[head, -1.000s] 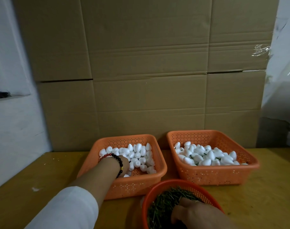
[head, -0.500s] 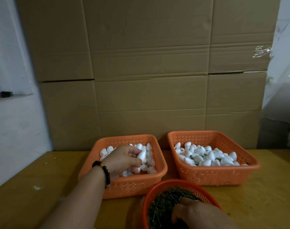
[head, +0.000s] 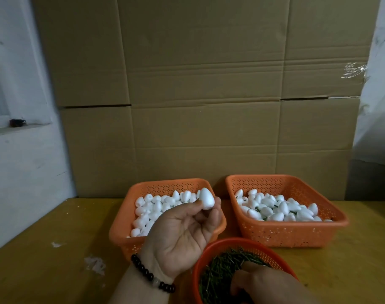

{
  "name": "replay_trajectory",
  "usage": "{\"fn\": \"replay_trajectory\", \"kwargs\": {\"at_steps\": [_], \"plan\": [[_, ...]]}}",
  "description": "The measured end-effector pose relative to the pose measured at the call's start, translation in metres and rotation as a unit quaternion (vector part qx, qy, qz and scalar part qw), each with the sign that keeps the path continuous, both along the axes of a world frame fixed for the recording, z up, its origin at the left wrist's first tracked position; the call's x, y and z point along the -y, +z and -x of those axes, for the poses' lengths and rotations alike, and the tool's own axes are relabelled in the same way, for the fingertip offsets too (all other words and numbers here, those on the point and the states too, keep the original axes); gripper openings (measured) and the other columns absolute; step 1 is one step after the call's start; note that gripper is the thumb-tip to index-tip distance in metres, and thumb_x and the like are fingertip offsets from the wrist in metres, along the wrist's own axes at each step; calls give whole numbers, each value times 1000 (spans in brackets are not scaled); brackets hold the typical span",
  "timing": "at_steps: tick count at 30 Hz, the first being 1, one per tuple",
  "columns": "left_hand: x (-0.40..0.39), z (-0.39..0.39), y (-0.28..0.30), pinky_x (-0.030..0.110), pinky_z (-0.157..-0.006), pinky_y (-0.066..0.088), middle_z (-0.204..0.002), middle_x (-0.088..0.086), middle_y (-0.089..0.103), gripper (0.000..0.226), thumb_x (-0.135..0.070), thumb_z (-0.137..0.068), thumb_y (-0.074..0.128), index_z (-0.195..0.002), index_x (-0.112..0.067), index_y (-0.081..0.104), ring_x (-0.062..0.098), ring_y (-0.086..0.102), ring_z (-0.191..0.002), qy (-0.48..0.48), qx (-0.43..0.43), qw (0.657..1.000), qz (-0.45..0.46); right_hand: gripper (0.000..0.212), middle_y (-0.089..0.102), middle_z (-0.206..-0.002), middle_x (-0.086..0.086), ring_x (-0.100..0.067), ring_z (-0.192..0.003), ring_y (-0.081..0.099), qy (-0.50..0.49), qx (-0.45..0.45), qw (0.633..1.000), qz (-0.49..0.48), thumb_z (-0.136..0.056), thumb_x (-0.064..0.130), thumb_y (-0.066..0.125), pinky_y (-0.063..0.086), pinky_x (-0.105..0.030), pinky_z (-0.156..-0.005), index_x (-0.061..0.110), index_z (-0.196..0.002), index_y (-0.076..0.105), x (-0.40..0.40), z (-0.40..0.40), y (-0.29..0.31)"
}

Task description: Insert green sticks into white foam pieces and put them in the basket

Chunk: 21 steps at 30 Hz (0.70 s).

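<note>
The left hand [head: 182,233] pinches one white foam piece [head: 206,198] at its fingertips, centre frame, above the left basket [head: 121,229]. The right hand [head: 261,284] digs among green sticks [head: 218,268], lower right — grip unclear. Best: take one stick and push it in straight.

Yellow table [head: 44,270]: two rectangular orange baskets [head: 121,232] [head: 296,234], round orange basket [head: 220,243], white scraps [head: 95,263].
</note>
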<state>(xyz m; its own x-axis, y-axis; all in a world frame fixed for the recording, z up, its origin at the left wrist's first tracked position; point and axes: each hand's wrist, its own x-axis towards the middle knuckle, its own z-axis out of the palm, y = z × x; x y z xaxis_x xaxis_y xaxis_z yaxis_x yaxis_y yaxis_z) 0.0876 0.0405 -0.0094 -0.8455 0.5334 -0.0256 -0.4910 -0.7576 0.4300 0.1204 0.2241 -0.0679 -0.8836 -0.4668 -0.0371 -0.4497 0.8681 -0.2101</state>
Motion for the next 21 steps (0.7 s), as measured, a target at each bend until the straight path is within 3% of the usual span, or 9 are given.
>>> {"fn": "replay_trajectory", "kwargs": {"at_steps": [2, 5, 11, 21], "plan": [[-5, -4, 1, 36, -58, 60, -106, 23, 59, 58, 18, -69, 60, -125, 8, 52, 31, 63, -85, -8, 21, 999, -28, 26, 49, -120, 14, -10, -114, 51, -3, -6, 1000, -2, -93, 39, 53, 43, -27, -98, 38, -119, 53, 0, 0, -1], [-11, -8, 3, 38, -58, 60, -107, 22, 61, 51, 9, -70, 61, -121, 8, 55, 31, 64, -88, 11, 49, 997, -51, 25, 49, -119, 14, -9, -113, 52, -4, -11, 1000, 4, -93, 37, 54, 43, -26, -97, 37, -118, 54, 1, -1, -1], [-16, -8, 1, 41, -60, 61, -111, 28, 63, 45, 7, -75, 56, -120, 12, 56, 35, 67, -88, 42, 92, 994, -37, 23, 49, -121, 13, -9, -115, 51, -5, -8, 1000, 0, -94, 36, 53, 42, -26, -100, 37, -117, 54, 1, -1, 0], [-21, -10, -4, 34, -66, 60, -102, 25, 66, 37, 8, -76, 60, -112, 4, 63, 28, 63, -94, 71, 31, 996, 37, 24, 48, -121, 11, -11, -116, 51, -3, -8, 1000, -14, -94, 37, 52, 42, -30, -100, 38, -118, 53, 2, -2, 1]]}}
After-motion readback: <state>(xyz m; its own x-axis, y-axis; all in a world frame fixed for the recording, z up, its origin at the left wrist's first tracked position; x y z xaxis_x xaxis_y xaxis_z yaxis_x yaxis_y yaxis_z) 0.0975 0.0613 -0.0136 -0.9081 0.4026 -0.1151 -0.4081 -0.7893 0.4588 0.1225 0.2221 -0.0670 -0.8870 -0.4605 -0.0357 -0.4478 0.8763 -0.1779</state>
